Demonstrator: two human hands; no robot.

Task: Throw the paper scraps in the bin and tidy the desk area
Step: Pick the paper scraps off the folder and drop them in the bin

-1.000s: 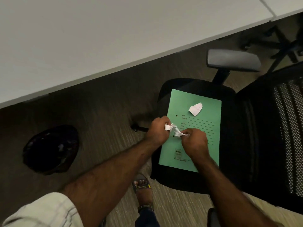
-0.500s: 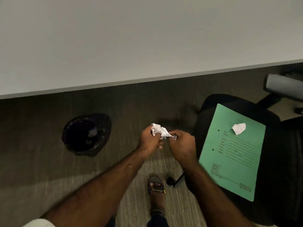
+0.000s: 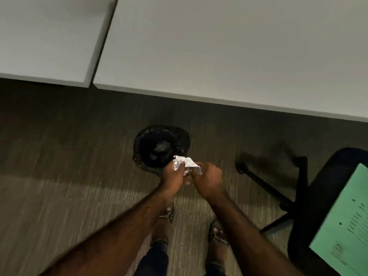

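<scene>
A crumpled white paper scrap (image 3: 185, 163) is pinched between both hands. My left hand (image 3: 172, 177) grips its left end and my right hand (image 3: 209, 180) grips its right end. Both hands hover at the near rim of a round black bin (image 3: 143, 150) lined with a dark bag. The bin stands on the floor just below the desk edge, and some grey crumpled waste lies inside it.
A white desk (image 3: 219, 46) fills the top, with a second white desk (image 3: 45, 36) at the left. A black office chair (image 3: 326, 188) stands at the right and carries a green folder (image 3: 344, 222). My sandalled feet stand on the wood-look floor (image 3: 59, 166).
My view and both hands have swung left, away from the chair. The bin, which lay at the far left, now sits right in front of my hands. The scrap stays gripped.
</scene>
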